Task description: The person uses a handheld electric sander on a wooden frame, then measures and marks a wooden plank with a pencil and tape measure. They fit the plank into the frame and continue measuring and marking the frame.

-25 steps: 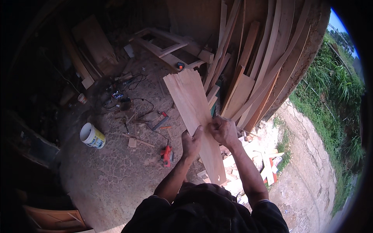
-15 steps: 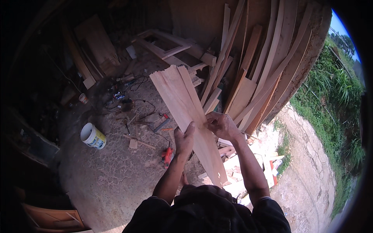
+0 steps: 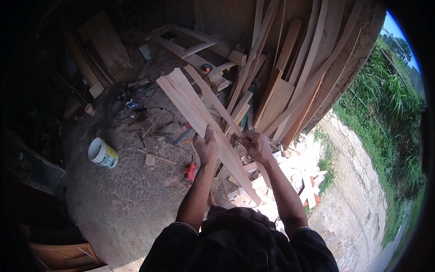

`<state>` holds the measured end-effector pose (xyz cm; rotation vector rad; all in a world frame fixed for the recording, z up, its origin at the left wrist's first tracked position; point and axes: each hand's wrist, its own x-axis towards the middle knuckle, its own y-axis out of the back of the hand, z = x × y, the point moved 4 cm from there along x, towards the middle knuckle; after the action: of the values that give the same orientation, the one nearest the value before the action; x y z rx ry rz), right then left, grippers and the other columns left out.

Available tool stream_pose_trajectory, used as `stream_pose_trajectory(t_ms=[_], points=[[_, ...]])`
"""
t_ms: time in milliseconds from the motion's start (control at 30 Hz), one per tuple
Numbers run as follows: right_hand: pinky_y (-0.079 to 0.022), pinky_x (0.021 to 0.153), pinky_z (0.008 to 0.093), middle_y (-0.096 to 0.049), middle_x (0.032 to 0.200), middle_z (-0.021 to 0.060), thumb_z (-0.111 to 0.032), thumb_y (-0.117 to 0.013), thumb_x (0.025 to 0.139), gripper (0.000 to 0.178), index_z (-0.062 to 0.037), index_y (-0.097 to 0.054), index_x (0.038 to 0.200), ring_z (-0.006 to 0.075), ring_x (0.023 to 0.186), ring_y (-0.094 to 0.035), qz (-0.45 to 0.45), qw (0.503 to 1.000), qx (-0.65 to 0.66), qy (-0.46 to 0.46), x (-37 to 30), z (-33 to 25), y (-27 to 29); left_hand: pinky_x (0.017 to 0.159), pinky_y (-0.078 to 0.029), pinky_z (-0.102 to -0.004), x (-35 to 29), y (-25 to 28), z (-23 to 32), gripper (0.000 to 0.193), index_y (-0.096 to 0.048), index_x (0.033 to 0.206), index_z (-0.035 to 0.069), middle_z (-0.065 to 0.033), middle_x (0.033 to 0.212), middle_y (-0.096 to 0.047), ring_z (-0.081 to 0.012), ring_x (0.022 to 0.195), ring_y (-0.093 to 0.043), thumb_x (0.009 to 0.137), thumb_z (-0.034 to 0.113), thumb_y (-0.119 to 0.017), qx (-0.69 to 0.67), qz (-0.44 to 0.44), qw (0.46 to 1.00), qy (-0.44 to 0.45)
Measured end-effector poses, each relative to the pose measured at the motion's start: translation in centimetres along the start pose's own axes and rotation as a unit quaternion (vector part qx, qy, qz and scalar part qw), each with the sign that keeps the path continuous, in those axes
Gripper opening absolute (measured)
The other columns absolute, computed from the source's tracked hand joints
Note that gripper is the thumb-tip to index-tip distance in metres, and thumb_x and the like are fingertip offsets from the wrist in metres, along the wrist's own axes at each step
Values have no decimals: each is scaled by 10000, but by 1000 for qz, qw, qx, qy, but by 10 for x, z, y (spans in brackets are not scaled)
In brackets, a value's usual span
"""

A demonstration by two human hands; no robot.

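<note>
The left hand [image 3: 206, 147] gripped the wide board [image 3: 192, 102] by its left edge; the right hand [image 3: 255, 145] was closed on the narrow strip [image 3: 209, 96]. A slim gap parted their facing edges above cracked floor [image 3: 136, 199]. Open room stretched left toward a white bucket [image 3: 103, 154]; leaning planks [image 3: 290, 95] crowded the right.

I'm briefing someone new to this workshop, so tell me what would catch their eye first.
First, the wide pale board in the left hand and the narrow strip in the right hand, slanting across the middle. Next, the glaring sunlit wood scraps at lower right, below the leaning planks. Then the white bucket on the floor at left and the red tool beside the left forearm.
</note>
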<state>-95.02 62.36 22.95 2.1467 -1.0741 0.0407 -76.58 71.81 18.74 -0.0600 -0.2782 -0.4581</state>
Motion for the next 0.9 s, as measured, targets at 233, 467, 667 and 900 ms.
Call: stream_pose_trajectory(t_ms=[233, 467, 667, 900], points=[[-480, 597, 267, -618, 723, -27, -259, -657, 994, 212, -55, -689, 945, 72, 641, -578, 14, 967, 185, -173, 8, 37, 95, 852, -586, -451, -47, -24, -128, 624, -418, 1451, 12, -247, 1294, -603, -327, 1001, -697, 963, 280, -700, -283, 134, 882, 352], [-468, 585, 233, -642, 782, -41, -319, -668, 992, 256, -76, -719, 1054, 44, 656, -566, 104, 944, 249, -193, -16, 41, 65, 831, -609, -403, -116, -76, -103, 617, -474, 1427, 32, -182, 1311, -626, -285, 1015, -706, 994, 441, -632, -77, -483, 758, 432], [-464, 714, 342, -551, 843, 73, -117, -666, 960, 373, -135, -671, 1332, 200, 751, -535, 90, 994, -2, -56, -47, 20, 3, 737, -614, -322, -17, -49, -20, 423, -605, 1298, 16, -155, 1187, -702, -193, 854, -733, 1044, 353, -570, -322, -199, 907, 187], [-455, 661, 341, -576, 819, 96, -180, -708, 936, 437, -60, -634, 1350, 198, 729, -560, -8, 999, 23, -44, -25, 23, -75, 538, -599, -285, 58, -7, -30, 266, -672, 1129, 35, -101, 921, -736, -174, 642, -710, 985, 259, -677, -265, -113, 932, 220]])
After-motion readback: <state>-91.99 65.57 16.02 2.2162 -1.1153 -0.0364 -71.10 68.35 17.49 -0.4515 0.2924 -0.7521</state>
